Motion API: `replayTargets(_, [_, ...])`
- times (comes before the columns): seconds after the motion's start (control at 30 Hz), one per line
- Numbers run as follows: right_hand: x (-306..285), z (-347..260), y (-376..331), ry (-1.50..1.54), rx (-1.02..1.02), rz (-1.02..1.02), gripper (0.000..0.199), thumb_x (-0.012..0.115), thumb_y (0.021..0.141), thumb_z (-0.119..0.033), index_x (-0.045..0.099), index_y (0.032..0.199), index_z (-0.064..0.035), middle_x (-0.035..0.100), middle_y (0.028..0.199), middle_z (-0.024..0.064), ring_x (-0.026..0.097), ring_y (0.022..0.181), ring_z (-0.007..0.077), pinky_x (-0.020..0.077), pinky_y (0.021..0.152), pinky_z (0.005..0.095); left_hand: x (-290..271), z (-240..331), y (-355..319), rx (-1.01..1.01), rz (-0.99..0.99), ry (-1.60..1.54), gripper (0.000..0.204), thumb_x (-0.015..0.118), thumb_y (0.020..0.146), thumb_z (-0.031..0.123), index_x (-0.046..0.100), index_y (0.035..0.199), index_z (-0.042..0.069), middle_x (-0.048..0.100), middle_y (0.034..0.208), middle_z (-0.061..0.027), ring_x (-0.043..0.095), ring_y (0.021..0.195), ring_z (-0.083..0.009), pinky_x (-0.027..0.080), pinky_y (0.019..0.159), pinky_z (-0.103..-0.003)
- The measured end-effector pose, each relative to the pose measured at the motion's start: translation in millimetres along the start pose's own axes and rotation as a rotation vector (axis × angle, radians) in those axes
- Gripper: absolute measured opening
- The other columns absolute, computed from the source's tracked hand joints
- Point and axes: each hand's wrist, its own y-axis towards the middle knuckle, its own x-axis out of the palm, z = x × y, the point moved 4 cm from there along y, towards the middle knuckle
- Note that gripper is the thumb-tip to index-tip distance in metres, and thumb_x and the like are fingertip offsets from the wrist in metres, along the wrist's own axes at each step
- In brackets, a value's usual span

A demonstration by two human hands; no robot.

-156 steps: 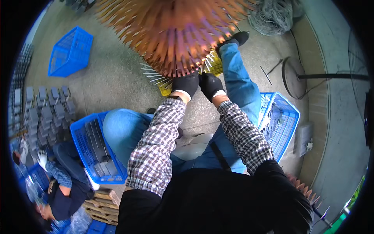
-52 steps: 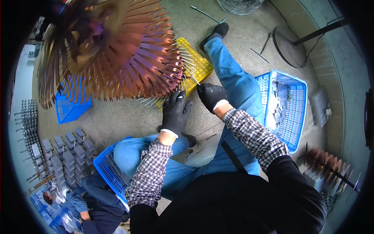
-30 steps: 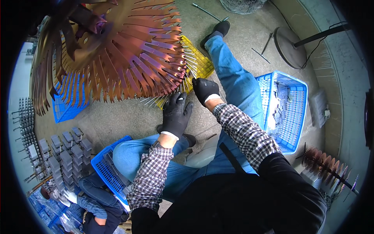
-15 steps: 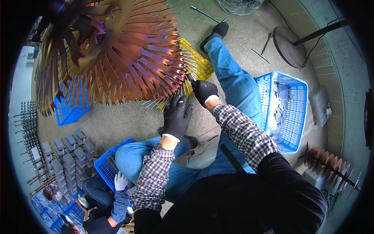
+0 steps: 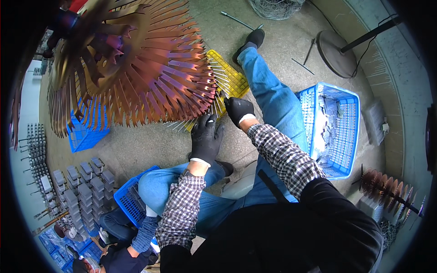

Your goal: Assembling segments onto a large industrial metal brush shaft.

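— Where's the big wheel (image 5: 168, 68)?
— Far left, just one, partly hiding one yellow crate (image 5: 234, 75).
— Left hand (image 5: 205, 141)?
— At the wheel's near edge, fingers loosely parted.
— Right hand (image 5: 239, 110)?
— Just right, fingers curled in. I can't tell whether either grip holds anything.

Round base (image 5: 336, 57) near wall (image 5: 374, 68); tangle (image 5: 276, 7), probably wire.

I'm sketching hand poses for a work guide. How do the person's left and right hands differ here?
The left hand has its fingers mostly extended and thumb apart; the right hand is curled in, though whether around anything I cannot tell. The left hand bears a small white patch at its fingers, while none shows on the right hand. Both are black-gloved.
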Motion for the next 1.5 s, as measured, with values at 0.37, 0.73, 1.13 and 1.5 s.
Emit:
replayTargets(0.37, [4.0, -0.1, -0.3, 0.055, 0.052, -0.004, 0.036, 0.055, 0.102, -0.036, 0.070, 0.086, -0.0072, 0.075, 0.082, 0.0181, 0.070, 0.074, 0.0436, 0.0525, 0.066, 0.0514, 1.7, -0.1, -1.7, 0.004, 0.009, -0.011, 0.038, 0.069, 0.097, 0.024, 0.067, 0.130, 0.003, 0.066, 0.131, -0.0176, 0.065, 0.109, -0.0393, 0.051, 0.095, -0.046])
replayTargets(0.73, [7.9, 0.3, -3.7, 0.009, 0.041, 0.054, 0.032, 0.057, 0.100, -0.034, 0.071, 0.086, -0.0086, 0.075, 0.080, 0.0167, 0.071, 0.072, 0.0418, 0.0528, 0.065, 0.0506, 3.4, 0.8, -2.1, 0.015, 0.011, -0.004, 0.037, 0.067, 0.098, 0.026, 0.069, 0.129, 0.004, 0.065, 0.132, -0.0174, 0.065, 0.109, -0.0393, 0.051, 0.095, -0.047])
replayTargets(1.13, [8.5, -0.4, -0.7, 0.027, 0.057, 0.032, 0.033, 0.055, 0.102, -0.034, 0.071, 0.087, -0.0092, 0.076, 0.083, 0.0155, 0.071, 0.074, 0.0418, 0.0527, 0.066, 0.0509, 3.7, 1.3, -6.4, 0.006, 0.009, -0.006, 0.038, 0.067, 0.099, 0.027, 0.070, 0.129, 0.003, 0.065, 0.133, -0.0177, 0.065, 0.112, -0.0391, 0.051, 0.097, -0.047])
replayTargets(1.5, [6.3, 2.0, 3.3, 0.082, 0.024, -0.018, 0.034, 0.054, 0.103, -0.036, 0.071, 0.092, -0.0088, 0.076, 0.087, 0.0165, 0.071, 0.079, 0.0427, 0.0528, 0.068, 0.0517, 3.5, -1.5, 0.9, 0.025, 0.003, 0.045, 0.042, 0.066, 0.100, 0.027, 0.066, 0.134, 0.003, 0.065, 0.135, -0.0194, 0.064, 0.112, -0.0403, 0.050, 0.098, -0.048])
